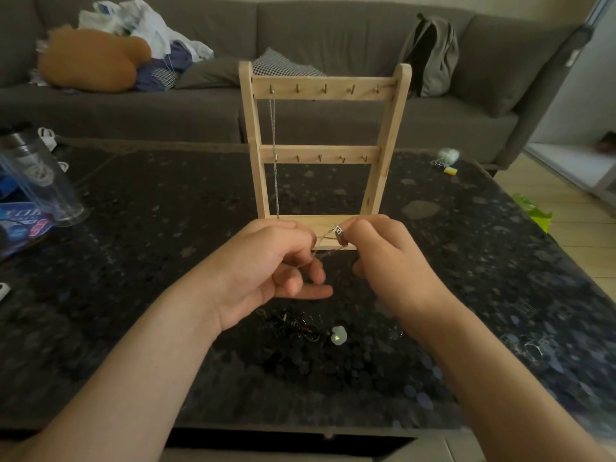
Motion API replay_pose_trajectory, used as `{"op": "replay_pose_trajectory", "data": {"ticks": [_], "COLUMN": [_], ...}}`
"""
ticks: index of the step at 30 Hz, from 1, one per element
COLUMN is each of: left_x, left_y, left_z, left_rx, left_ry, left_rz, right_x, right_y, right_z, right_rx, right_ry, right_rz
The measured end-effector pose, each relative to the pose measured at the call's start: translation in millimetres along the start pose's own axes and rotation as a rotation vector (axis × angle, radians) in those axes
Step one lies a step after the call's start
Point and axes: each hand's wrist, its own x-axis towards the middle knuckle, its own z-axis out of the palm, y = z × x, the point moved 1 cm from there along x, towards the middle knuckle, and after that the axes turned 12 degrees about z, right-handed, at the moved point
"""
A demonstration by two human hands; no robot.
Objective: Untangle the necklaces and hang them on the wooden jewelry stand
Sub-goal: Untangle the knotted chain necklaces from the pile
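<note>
The wooden jewelry stand [321, 151] stands upright on the dark table, with two hook rails. One silver chain [274, 155] hangs from the leftmost top hook down to the base. In front of the base, my left hand [266, 268] and my right hand [383, 258] both pinch a thin gold necklace [328, 241], which stretches between them. A small square pendant sits at my right fingertips. Below my hands a dark tangle of necklaces [296, 325] lies on the table, with a pale green pendant [338, 335] at its right.
The black speckled table [150, 208] carries a clear plastic tube [36, 181] and a blue packet [20, 225] at the left. A keyring and yellow item [446, 161] lie far right. A grey sofa [333, 35] with clothes and a backpack stands behind.
</note>
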Motion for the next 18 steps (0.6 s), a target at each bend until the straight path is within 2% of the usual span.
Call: {"op": "replay_pose_trajectory", "data": {"ticks": [4,9,13,18], "left_x": [2.5,4.3,7.5,11.0], "left_y": [-1.1,-2.5,-5.2,-8.4], "left_z": [1.9,1.5,-0.1,-5.0], "left_rx": [0.007,-0.071,-0.124,-0.160], "left_ry": [0.046,0.103,0.149,0.194], "left_rz": [-0.015,-0.034,-0.045,-0.041], "right_x": [-6.5,-3.6,-0.5,0.3], "right_y": [-3.1,-4.2,-4.4,-1.6], "right_z": [-0.1,7.4,8.2,9.8], "right_rx": [0.016,0.110,0.117,0.144], "right_ry": [-0.097,-0.163,-0.177,-0.160], "right_rz": [0.072,0.032,-0.038,0.024]}}
